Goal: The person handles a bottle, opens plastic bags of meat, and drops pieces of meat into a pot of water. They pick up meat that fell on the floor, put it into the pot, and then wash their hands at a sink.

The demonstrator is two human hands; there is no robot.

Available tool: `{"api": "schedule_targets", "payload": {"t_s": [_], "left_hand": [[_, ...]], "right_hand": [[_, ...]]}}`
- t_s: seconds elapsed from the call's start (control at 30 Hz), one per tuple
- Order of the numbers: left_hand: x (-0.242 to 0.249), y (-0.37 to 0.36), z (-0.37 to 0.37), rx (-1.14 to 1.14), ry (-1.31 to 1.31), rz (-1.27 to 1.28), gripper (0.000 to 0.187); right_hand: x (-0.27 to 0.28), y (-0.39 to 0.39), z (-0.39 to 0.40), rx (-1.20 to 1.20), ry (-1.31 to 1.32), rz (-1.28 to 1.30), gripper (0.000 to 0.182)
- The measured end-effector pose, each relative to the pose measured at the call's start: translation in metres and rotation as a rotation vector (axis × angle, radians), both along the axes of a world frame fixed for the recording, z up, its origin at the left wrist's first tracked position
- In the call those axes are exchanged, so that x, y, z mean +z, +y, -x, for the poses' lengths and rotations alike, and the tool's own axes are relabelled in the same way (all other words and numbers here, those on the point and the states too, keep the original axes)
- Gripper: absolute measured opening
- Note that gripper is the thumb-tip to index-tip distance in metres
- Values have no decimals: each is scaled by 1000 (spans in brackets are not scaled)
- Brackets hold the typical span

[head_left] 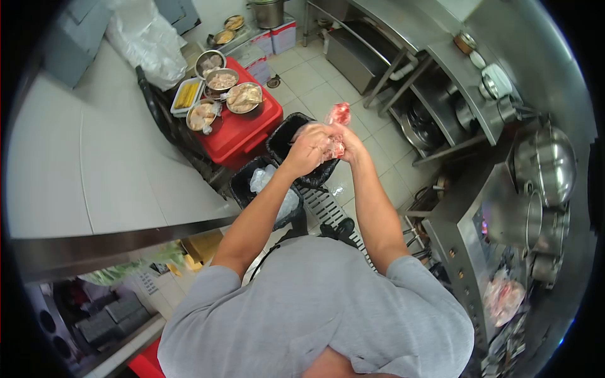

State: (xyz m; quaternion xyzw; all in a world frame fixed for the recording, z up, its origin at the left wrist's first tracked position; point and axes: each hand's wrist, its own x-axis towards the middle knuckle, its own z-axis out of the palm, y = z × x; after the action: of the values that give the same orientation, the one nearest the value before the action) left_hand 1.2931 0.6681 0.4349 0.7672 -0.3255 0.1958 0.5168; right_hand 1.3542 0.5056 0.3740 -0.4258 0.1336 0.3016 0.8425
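Observation:
My right hand (348, 142) is closed round a piece of raw red meat (339, 114), which sticks out above and below my fingers. Clear plastic seems to cling to the meat's lower part. Right beside it, my left hand (309, 150) presses against the lower part of the same bundle with curled fingers, partly smeared by motion. Both hands are held above a black-lined bin (277, 143). My left fingertips and what lies between them are partly hidden.
A second lined bin (241, 183) with clear plastic stands nearer my body. Bowls of raw meat (244, 97) and a white tray (179, 106) sit on a red container (268, 116). Steel shelving (441, 107) and a stove side with large pots (513, 217) lie to the right.

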Motion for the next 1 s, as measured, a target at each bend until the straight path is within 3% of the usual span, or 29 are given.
{"api": "schedule_targets", "payload": {"t_s": [0.03, 0.1, 0.13, 0.17, 0.23, 0.3, 0.5, 0.6, 0.7, 0.77, 0.83, 0.9, 0.97, 1.0], "left_hand": [[-12, -5, -5, -29, 1, -9, 22], [-29, -14, -17, -75, 794, 599, 29], [-25, -19, -21, -9, 808, 745, 32], [-27, -24, -28, -21, 813, 732, 32], [-46, -36, -41, -4, 924, 1082, 30], [-45, -47, -38, -117, 1024, 1051, 29], [-57, -46, -45, -185, 1145, 1106, 31], [-39, -53, -54, 117, 1286, 1264, 33], [-70, -39, -76, 129, 1255, 1251, 36], [-68, -18, -92, 353, 1399, 1385, 32], [-86, 12, -111, 431, 1204, 1441, 28], [-116, 65, -133, 562, 1025, 1238, 25], [-97, 91, -136, 736, 1103, 1246, 25], [-114, 111, -140, 743, 1110, 1053, 24]], "right_hand": [[2, -3, 3, 30, 53, 3, 22], [15, -7, 13, 26, 37, -38, 28], [35, -7, 25, -21, 84, -2, 31], [57, -5, 37, -64, 132, 36, 35], [77, 3, 55, -190, 51, 171, 40], [73, 0, 57, -136, -147, 339, 52], [32, 0, 59, -142, -149, 239, 30], [36, 5, 51, -333, -38, 295, 17], [32, 7, 52, -209, -152, 377, 21], [30, 7, 58, -145, -193, 369, 20], [25, -4, 64, -74, -224, 357, 20], [14, -29, 67, -102, -143, 55, 25], [15, -49, 67, -75, -130, -19, 30], [15, -60, 66, -81, -124, -99, 36]]}}
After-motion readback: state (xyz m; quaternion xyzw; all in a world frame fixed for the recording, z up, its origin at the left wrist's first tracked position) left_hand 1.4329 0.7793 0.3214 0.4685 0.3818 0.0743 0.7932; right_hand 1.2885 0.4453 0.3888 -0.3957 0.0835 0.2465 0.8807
